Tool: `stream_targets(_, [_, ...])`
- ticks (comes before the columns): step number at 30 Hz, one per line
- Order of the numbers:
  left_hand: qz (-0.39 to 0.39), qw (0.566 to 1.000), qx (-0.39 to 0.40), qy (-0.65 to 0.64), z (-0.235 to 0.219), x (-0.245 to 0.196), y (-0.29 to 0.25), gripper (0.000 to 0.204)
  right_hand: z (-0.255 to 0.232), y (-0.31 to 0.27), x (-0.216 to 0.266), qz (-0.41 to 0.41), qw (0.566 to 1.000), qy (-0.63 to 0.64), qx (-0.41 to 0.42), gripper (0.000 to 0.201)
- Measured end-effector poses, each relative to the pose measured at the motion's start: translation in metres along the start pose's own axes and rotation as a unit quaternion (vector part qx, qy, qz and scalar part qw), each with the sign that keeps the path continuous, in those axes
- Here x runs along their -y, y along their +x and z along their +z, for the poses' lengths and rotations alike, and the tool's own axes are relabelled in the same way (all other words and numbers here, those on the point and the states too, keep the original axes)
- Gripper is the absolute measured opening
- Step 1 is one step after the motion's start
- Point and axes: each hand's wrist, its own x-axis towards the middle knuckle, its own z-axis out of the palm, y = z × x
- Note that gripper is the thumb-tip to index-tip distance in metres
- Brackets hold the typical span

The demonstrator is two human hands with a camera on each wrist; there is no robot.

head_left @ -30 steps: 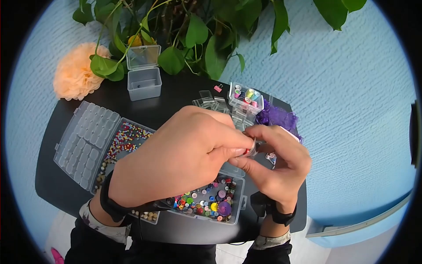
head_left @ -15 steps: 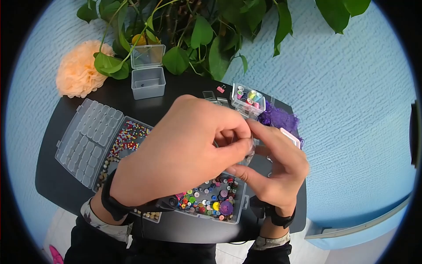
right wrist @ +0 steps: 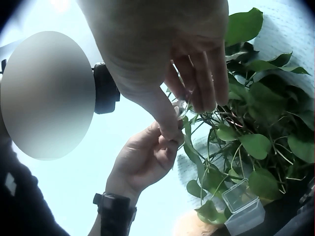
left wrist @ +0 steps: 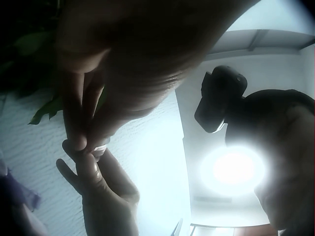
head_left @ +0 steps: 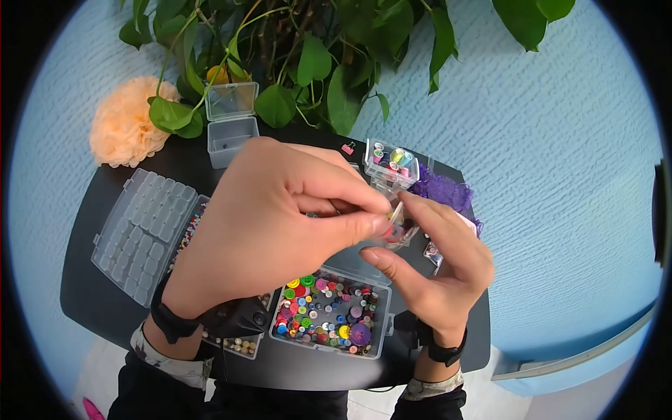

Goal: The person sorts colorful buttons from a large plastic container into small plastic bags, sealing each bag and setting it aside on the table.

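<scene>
A small clear plastic container (head_left: 399,234) with something red and dark inside is up in front of me, between my hands. My left hand (head_left: 280,203) pinches its near side between thumb and fingers. Around the far side is my right hand (head_left: 451,262), its index fingertip at the container's upper edge and its thumb spread apart below. In the right wrist view the right hand's fingers (right wrist: 199,81) stretch out fairly straight beside the container. Under the hands lies an organizer box of buttons (head_left: 329,315), partly covered by the left wrist.
A divided case lid (head_left: 145,234) lies at left beside colored beads (head_left: 190,227). Behind stand an open clear box (head_left: 234,133) and a box of thread spools (head_left: 392,162). Purple mesh (head_left: 444,187), a pink binder clip (head_left: 348,148), a peach paper flower (head_left: 129,122) and leafy vines (head_left: 315,59) surround the table.
My left hand has shifted left and its fingers have opened out somewhat, showing more of the container. The right thumb and index finger stand wider apart than a second ago.
</scene>
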Motion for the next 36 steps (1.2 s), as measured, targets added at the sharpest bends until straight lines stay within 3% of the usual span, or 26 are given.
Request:
stream_targets(1, [-0.043, 0.999, -0.021, -0.02, 0.0008, -0.0018, -0.0004, 0.018, 0.0007, 0.001, 0.0021, 0.007, 1.0, -0.013, 0.005, 0.052])
stream_targets(5, [-0.059, 0.998, -0.018, -0.032, 0.0022, 0.0023, -0.0004, 0.017, 0.0086, -0.004, 0.0045, 0.043, 0.999, -0.01, -0.018, 0.053])
stream_targets(7, [0.014, 0.999, 0.036, 0.024, 0.0008, 0.0064, -0.0006, 0.017, 0.0051, -0.0044, 0.0082, 0.06, 0.998, -0.014, -0.002, 0.052])
stream_targets(9, [0.019, 0.999, 0.039, 0.033, 0.0005, 0.0047, -0.0009, 0.017, 0.003, -0.0045, 0.0076, 0.077, 0.997, -0.019, 0.014, 0.051])
stream_targets(13, [0.056, 0.996, 0.043, 0.053, -0.0005, 0.0006, -0.0004, 0.02, 0.0039, -0.0045, 0.0036, 0.11, 0.992, 0.058, -0.035, 0.041])
stream_targets(18, [0.054, 0.997, 0.047, 0.036, 0.0049, 0.0016, -0.0002, 0.022, 0.008, -0.0059, 0.0032, 0.128, 0.984, 0.106, -0.064, 0.036])
stream_targets(26, [0.065, 0.991, 0.064, 0.097, -0.0032, 0.0004, -0.0024, 0.018, 0.0058, -0.0055, 0.0051, 0.136, 0.983, 0.12, -0.015, 0.03])
stream_targets(36, [0.033, 0.991, 0.089, 0.092, -0.0035, -0.0009, -0.0014, 0.015, 0.0058, -0.008, 0.0032, 0.196, 0.958, 0.207, -0.024, 0.03])
